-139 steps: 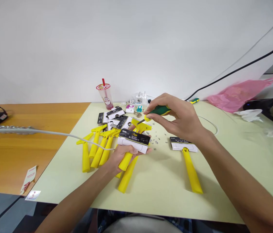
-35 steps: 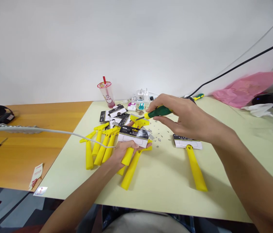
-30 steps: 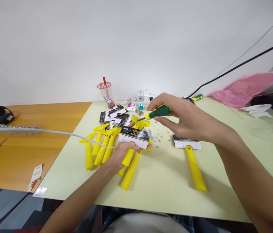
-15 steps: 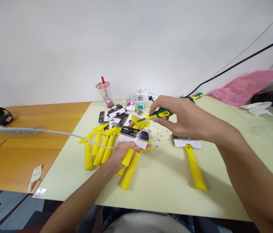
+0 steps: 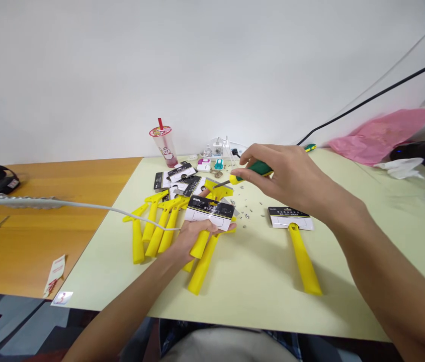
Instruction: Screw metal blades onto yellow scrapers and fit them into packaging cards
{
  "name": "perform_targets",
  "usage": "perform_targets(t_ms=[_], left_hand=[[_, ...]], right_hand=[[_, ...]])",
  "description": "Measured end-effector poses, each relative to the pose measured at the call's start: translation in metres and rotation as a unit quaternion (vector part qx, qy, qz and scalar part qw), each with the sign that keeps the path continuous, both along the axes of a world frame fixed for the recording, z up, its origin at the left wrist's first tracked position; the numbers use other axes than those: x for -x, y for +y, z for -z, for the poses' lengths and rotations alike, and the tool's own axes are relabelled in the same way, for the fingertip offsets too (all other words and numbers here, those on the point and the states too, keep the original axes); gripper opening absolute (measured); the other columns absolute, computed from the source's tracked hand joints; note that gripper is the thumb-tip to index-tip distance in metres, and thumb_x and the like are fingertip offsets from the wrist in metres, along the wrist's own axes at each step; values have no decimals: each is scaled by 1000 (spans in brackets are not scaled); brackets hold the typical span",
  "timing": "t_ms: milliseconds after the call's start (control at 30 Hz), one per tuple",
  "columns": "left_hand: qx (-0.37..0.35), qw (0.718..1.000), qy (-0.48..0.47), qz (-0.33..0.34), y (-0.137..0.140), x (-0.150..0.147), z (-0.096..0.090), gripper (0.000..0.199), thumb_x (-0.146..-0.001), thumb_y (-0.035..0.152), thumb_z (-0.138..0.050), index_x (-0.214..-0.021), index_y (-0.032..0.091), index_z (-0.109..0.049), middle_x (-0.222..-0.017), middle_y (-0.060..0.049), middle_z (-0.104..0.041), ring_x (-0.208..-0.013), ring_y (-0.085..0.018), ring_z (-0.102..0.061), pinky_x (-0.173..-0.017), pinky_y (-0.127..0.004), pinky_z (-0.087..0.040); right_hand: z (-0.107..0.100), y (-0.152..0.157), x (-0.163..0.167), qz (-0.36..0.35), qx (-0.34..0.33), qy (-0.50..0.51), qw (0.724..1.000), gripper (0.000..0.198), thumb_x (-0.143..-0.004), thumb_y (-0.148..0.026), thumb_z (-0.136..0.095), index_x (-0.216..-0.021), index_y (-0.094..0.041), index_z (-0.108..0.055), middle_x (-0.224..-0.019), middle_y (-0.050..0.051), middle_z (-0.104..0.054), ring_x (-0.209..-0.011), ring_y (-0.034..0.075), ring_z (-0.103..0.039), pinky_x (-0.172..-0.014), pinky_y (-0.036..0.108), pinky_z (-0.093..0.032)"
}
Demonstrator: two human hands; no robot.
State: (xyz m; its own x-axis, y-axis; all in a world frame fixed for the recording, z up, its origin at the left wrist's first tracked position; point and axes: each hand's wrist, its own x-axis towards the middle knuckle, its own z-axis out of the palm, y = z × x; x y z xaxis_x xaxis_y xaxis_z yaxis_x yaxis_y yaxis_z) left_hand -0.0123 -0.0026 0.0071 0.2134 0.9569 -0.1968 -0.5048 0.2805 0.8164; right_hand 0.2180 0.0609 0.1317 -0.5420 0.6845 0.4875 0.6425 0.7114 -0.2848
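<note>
One scraper (image 5: 200, 245) gripped in my left hand (image 5: 197, 229), driver (image 5: 260, 168) pinched in my right hand (image 5: 285, 168). Likely screwing; next turn needs steadiness.

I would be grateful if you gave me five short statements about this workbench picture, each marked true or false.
1. The left hand holds a yellow scraper that has a printed card on it. True.
2. The right hand is holding nothing. False: it holds a green-and-yellow screwdriver.
3. The screwdriver's tip is turned away from the held scraper. False: it is at the scraper's head, though actual contact is hard to confirm.
4. A drink cup with a red straw stands near the wall. True.
5. Nothing small lies loose here. False: small metal pieces lie scattered on the pale tabletop.
</note>
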Motion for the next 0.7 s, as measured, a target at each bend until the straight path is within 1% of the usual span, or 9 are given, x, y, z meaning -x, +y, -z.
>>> perform_targets(t_ms=[100, 133, 200, 300, 400, 467, 567, 700], left_hand=[[-9, 1000, -2, 2, 1, 2, 4, 96, -69, 6, -73, -162, 19, -53, -88, -2, -80, -102, -38, -83, -105, -58, -59], [-9, 1000, -2, 3, 2, 3, 5, 97, -69, 7, -73, -163, 20, -52, -95, -4, -82, -102, -38, -83, -104, -58, -59], [-6, 1000, 4, 10, 3, 4, 7, 99, -69, 7, -74, -164, 20, -50, -104, -6, -83, -102, -38, -83, -104, -59, -59], [-7, 1000, 6, 14, 3, 4, 9, 100, -68, 7, -74, -165, 21, -50, -110, -8, -83, -102, -38, -83, -104, -60, -59], [-18, 1000, -12, 9, 4, 3, 10, 100, -68, 6, -74, -164, 23, -51, -114, -8, -83, -103, -37, -83, -103, -60, -60], [-22, 1000, -15, 12, 4, 3, 13, 98, -69, 6, -75, -163, 23, -52, -112, -7, -83, -100, -36, -83, -102, -59, -61], [-32, 999, -24, 19, 4, 2, 15, 95, -71, 5, -76, -162, 21, -53, -111, -8, -83, -100, -35, -83, -103, -60, -60], [-52, 997, -53, 18, 4, 0, 10, 98, -69, 4, -78, -162, 24, -53, -124, -9, -82, -110, -35, -80, -107, -61, -59]], right_hand=[[-2, 0, -6, -39, 23, -11, 999, 29, -107, -50, -58, -118, -26, -69, -116, 9, -77, -87, 26, -70, -76, 39, -50], [-3, 0, -9, -55, 29, -14, 998, 26, -106, -46, -59, -120, -26, -69, -120, 9, -76, -89, 26, -70, -77, 39, -51], [-4, 0, -11, -78, 26, -8, 997, 20, -105, -40, -61, -118, -27, -69, -118, 8, -76, -90, 26, -70, -79, 40, -51], [-4, 0, -9, -85, -5, 3, 996, 16, -105, -38, -63, -111, -26, -71, -109, 7, -76, -85, 25, -68, -77, 38, -48], [-2, 1, -5, -77, -13, -13, 997, 20, -106, -43, -62, -113, -26, -72, -109, 8, -75, -79, 23, -65, -73, 37, -44], [0, 2, -4, -73, -14, -18, 997, 22, -107, -44, -62, -115, -27, -72, -109, 8, -75, -79, 23, -64, -72, 36, -43], [1, 3, -5, -72, -20, -11, 997, 20, -107, -42, -61, -116, -27, -72, -109, 7, -76, -81, 24, -66, -73, 36, -45], [0, 2, -8, -90, 3, 22, 996, 17, -105, -34, -62, -117, -27, -72, -115, 6, -78, -93, 25, -72, -82, 38, -52]])
